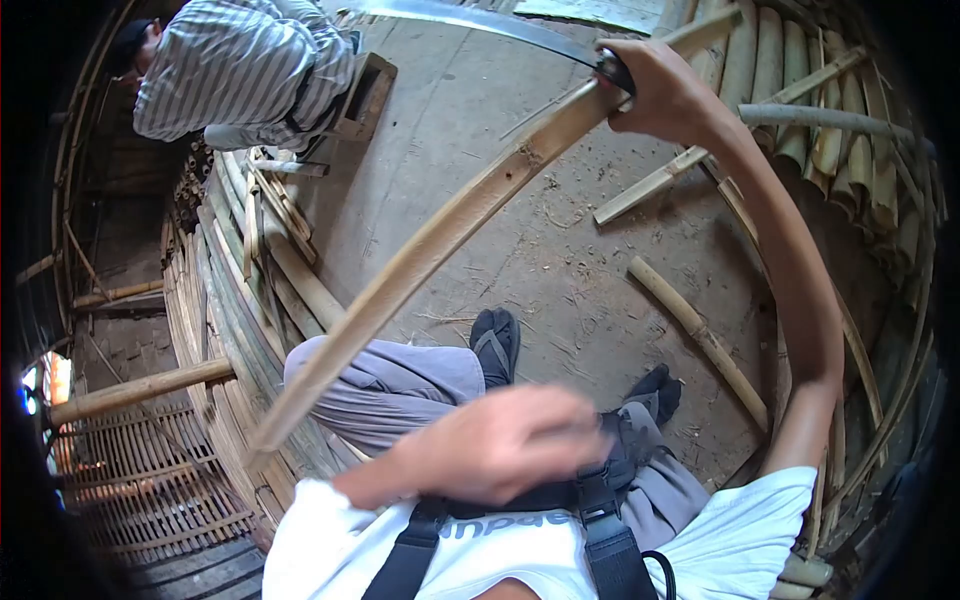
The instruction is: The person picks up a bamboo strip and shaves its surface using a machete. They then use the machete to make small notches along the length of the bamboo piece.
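Note:
My right hand (665, 95), at the end of my outstretched arm, is closed around the black handle of a long-bladed tool (480, 25). Its shiny blade looks curved and runs off toward the upper left. A long split bamboo strip (440, 245) passes beneath the handle and hand, then slants down to the left over my thigh. The strip's far end shows beyond my right hand. In front of my chest, near my lap, my left hand (515, 440) is smeared by motion, its fingers blurred. Nothing recognisable shows in it.
A person in a striped shirt (235, 70) sits at upper left by a wooden stool (365, 95). Bamboo lengths (290, 270) lie stacked at my left. More split poles (830, 130) are piled at upper right. A loose bamboo piece (695, 335) lies on the dusty floor (580, 260).

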A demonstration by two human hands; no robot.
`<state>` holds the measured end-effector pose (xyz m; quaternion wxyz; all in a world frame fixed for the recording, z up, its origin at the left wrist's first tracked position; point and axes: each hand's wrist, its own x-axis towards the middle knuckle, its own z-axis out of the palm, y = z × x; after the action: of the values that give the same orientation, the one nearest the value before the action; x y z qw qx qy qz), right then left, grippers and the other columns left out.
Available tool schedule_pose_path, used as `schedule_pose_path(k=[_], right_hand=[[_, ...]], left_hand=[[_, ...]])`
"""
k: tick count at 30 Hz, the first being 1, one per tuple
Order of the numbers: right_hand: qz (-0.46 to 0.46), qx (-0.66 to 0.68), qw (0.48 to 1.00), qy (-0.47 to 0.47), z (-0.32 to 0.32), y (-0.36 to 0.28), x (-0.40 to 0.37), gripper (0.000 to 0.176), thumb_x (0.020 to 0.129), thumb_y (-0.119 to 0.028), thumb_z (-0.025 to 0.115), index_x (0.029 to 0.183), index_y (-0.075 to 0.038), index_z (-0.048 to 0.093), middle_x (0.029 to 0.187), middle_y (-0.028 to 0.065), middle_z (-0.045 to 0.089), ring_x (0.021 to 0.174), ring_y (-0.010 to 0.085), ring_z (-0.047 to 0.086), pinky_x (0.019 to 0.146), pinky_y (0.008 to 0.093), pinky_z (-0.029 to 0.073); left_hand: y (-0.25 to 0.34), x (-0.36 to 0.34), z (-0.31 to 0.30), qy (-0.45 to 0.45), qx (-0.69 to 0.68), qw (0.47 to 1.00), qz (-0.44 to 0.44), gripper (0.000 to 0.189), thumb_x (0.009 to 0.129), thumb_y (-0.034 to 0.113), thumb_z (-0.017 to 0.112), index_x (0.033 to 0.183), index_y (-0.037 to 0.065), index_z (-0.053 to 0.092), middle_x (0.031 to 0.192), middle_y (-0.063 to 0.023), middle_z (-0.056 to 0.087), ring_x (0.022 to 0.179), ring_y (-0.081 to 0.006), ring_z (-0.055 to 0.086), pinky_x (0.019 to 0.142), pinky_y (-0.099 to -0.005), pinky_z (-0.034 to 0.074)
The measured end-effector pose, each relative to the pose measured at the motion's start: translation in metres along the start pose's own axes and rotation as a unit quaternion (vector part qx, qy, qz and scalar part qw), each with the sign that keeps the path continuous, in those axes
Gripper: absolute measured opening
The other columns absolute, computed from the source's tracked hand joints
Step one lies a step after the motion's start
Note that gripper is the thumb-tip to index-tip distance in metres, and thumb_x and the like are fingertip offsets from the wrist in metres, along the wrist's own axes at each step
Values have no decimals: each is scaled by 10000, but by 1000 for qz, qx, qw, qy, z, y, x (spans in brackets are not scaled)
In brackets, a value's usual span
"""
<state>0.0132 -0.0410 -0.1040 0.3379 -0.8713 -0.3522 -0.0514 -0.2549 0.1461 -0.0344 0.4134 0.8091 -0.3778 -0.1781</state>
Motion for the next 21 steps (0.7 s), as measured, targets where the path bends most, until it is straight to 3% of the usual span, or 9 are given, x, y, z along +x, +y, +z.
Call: schedule_pose_path(k=[2,3,4,7,8,9,11,17,21], right_hand=[[-19,-23,1000,9,18,25,9,442,555,-53,777,944,-14,572,895,127,625,856,306,598,801,407,498],[-47,-49,997,22,26,35,12,423,556,-44,774,926,-20,571,895,127,628,872,300,602,800,407,497],[-48,-38,998,3,31,41,17,360,553,-40,767,875,-37,607,831,110,652,838,304,646,742,399,527],[22,35,994,-103,47,48,24,429,568,7,749,968,-32,599,910,124,635,911,295,617,810,391,507],[23,27,993,-116,50,45,25,378,612,19,737,961,-22,599,894,113,629,904,285,624,796,376,511],[26,27,993,-115,61,51,23,378,612,19,737,961,-22,599,894,113,629,904,285,624,796,376,511],[-73,-21,995,69,95,68,16,308,644,19,739,909,-10,585,865,94,618,854,267,623,751,376,503],[207,101,955,-186,82,2,-58,335,940,-332,603,890,-1,595,661,124,589,605,196,577,548,358,455],[191,182,941,-210,97,-41,-133,489,957,-476,489,896,5,551,628,155,600,565,275,605,551,423,500]], left_hand=[[25,-25,-24,128,73,989,0,345,782,181,714,1090,41,650,1056,-135,616,1051,-324,601,935,-455,479],[37,-40,-35,195,190,937,-221,501,750,255,754,1178,47,599,1082,-151,617,1094,-348,576,981,-497,431],[19,-51,-48,260,322,887,-203,690,694,295,801,1277,60,516,1097,-191,609,1140,-349,546,1032,-520,375],[-28,-91,-51,172,380,834,-361,581,814,278,740,1274,49,469,1027,-191,621,1027,-304,610,931,-469,463],[-45,-106,-42,127,-3,884,-451,515,881,268,668,1285,39,447,977,-186,622,883,-275,636,826,-426,511],[-56,-115,-35,61,-386,792,-470,451,947,258,595,1297,30,425,928,-180,622,738,-246,661,721,-382,559],[-60,-109,-10,112,-488,737,-454,341,1012,278,484,1230,23,427,724,-72,547,617,-190,589,578,-326,536],[-68,-95,13,205,-507,694,-469,306,1028,264,447,1219,25,433,678,-27,429,461,-86,438,387,-217,378],[-71,-111,27,184,-577,640,-472,314,1027,250,452,1242,21,456,659,-10,401,440,-72,390,384,-201,319]])
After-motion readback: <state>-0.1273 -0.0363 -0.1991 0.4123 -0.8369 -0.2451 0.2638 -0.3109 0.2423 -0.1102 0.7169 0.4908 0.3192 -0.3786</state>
